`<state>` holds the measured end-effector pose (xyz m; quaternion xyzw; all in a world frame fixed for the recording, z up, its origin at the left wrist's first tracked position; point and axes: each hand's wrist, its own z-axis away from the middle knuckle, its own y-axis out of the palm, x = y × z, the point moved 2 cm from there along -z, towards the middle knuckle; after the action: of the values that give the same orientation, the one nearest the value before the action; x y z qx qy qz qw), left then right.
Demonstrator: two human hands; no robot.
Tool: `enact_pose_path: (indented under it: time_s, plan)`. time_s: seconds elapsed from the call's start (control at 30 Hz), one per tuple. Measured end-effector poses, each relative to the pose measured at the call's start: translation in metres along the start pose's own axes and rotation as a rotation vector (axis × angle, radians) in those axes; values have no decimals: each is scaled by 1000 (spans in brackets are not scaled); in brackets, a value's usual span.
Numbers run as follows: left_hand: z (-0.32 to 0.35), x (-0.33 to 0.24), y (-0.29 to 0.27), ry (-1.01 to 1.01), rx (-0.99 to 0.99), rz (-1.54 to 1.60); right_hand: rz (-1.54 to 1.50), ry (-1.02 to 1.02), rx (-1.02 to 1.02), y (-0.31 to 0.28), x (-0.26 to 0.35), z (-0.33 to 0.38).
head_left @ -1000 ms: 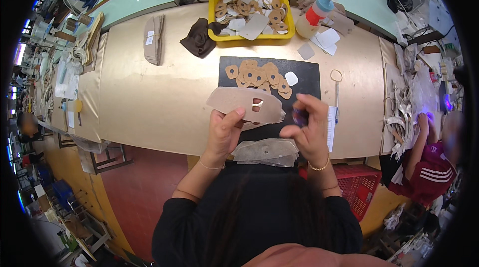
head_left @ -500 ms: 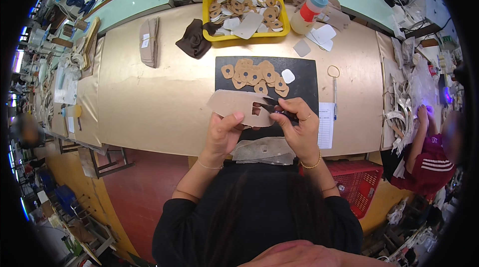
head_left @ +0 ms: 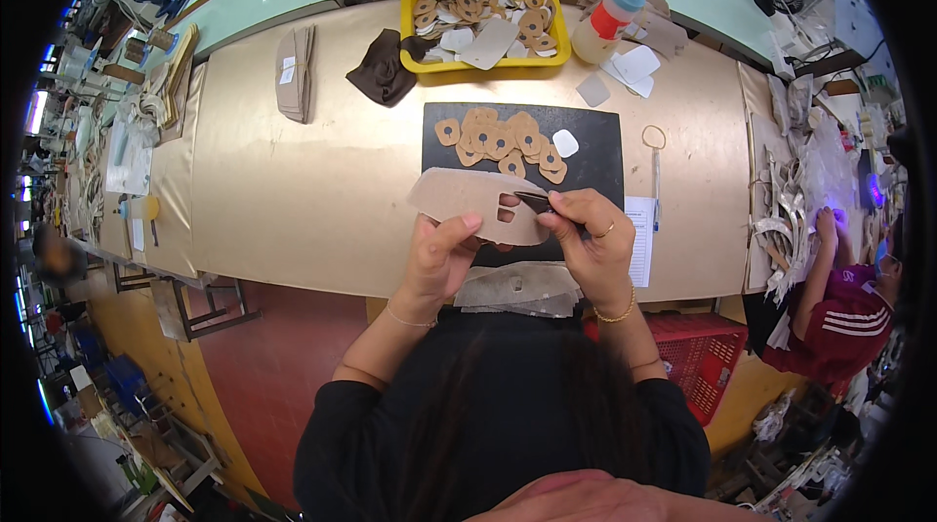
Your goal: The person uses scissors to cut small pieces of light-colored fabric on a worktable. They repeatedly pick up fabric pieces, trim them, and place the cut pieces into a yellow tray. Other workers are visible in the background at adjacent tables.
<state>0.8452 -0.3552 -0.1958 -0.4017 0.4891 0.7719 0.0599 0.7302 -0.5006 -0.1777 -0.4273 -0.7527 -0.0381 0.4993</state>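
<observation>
My left hand (head_left: 441,257) grips a flat beige piece (head_left: 454,192), seemingly leather or fabric, with the thumb on top and the fingers beneath. Two small rectangular openings pierce its right part. In my right hand (head_left: 597,237) is a small black pointed tool (head_left: 532,201), which looks like thread snips; its tip lies over the upper opening, and my fingers hide the rest. Beyond the piece, several tan rounded pieces (head_left: 500,140) with dark holes lie heaped on a black mat (head_left: 593,153), beside a white rounded piece (head_left: 565,142). Grey-beige pieces (head_left: 517,290) rest at the table's near edge.
A yellow tray (head_left: 488,64) of cut pieces stands at the back, beside a glue-like bottle (head_left: 605,22) and dark cloth (head_left: 383,71). A tied beige bundle (head_left: 296,83) lies left; a pen (head_left: 656,200) and paper (head_left: 639,239) lie right. A co-worker (head_left: 839,312) sits far right.
My right hand has drawn slightly right, and the tool's blades, apart before, now look closer together. The lower opening in the beige piece shows more fully.
</observation>
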Motion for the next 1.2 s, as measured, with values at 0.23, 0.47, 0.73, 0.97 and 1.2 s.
enact_pose_path:
  time_s: [0.23,0.47,0.73,0.97,1.2]
  plan:
    - [2,1,-1,38,-31,-72,-12,-22,82,-6,2,-3]
    - [3,1,0,20,-8,-99,62,-79,64,-9,3,-3]
    - [3,2,2,38,-19,-105,146,-77,63,-17,3,1]
    - [2,4,4,76,-4,-128,105,-62,41,-15,4,1]
    - [5,4,3,65,1,-126,144,-105,62,-14,7,-2]
